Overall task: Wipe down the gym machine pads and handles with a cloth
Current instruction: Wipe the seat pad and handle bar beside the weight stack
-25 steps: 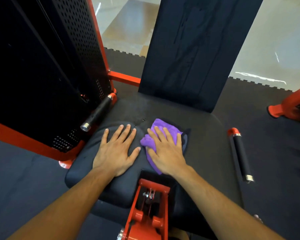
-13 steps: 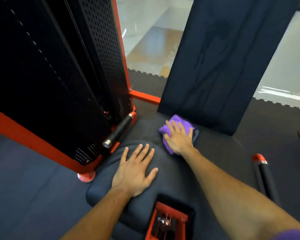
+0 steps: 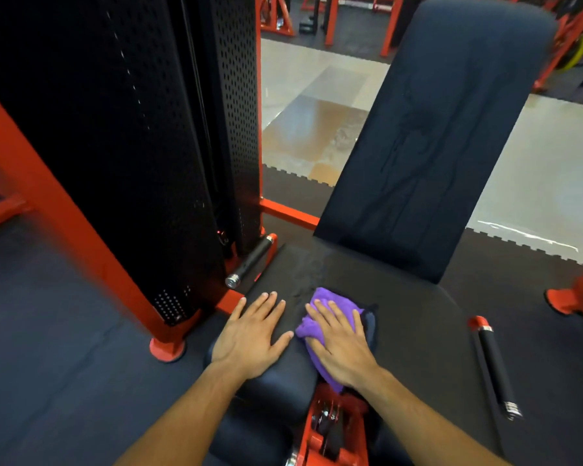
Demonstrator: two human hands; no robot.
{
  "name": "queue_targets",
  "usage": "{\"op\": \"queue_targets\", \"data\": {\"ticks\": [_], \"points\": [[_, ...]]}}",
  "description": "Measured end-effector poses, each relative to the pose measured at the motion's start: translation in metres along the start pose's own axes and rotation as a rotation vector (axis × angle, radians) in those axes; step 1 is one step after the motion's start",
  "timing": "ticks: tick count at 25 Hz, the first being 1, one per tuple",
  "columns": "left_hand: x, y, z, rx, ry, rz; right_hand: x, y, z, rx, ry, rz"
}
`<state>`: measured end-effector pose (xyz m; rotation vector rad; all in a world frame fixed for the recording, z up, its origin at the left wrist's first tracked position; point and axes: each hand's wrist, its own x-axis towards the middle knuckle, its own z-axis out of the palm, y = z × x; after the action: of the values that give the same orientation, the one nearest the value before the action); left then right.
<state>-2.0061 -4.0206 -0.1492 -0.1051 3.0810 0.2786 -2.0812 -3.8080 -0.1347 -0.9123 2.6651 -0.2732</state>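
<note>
Cloth pulled nearer, right hand flat

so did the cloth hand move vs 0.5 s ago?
Yes. The right hand pulled the purple cloth back from the foot of the backrest toward the seat pad front, level with the left hand.

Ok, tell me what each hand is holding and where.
Neither grips anything. The right hand presses flat on the purple cloth, covering its near part; the left hand rests open on the seat pad.
</note>
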Motion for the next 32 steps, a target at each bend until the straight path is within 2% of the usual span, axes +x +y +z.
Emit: {"op": "queue_targets", "data": {"ticks": [7, 12, 15, 19, 21, 23, 27, 30, 32], "points": [[0.002, -0.007, 0.018, -0.022, 0.105, 0.021, 0.18, 0.02, -0.001, -0.021, 0.028, 0.073], [0.001, -0.01, 0.025, -0.006, 0.114, 0.055, 0.285, 0.047, -0.01, -0.004, 0.003, 0.133], [0.0, -0.011, 0.025, 0.008, 0.126, 0.056, 0.272, 0.038, -0.016, 0.018, -0.014, 0.162], [0.0, -0.011, 0.027, -0.004, 0.144, 0.06, 0.155, 0.016, -0.002, 0.054, 0.002, 0.044], [0.0, -0.011, 0.027, -0.012, 0.156, 0.058, 0.127, 0.016, 0.004, 0.033, -0.011, 0.004], [0.0, -0.01, 0.028, -0.021, 0.172, 0.07, 0.159, 0.026, -0.003, 0.023, 0.0, 0.016], [-0.003, -0.01, 0.028, -0.038, 0.241, 0.073, 0.241, 0.034, -0.014, 0.034, -0.029, 0.169], [-0.005, -0.008, 0.023, -0.105, 0.311, 0.113, 0.225, 0.024, -0.008, 0.043, -0.023, 0.207], [-0.025, -0.008, 0.024, -0.15, 0.35, 0.196, 0.193, -0.003, -0.008, 0.067, -0.036, 0.156]]}}
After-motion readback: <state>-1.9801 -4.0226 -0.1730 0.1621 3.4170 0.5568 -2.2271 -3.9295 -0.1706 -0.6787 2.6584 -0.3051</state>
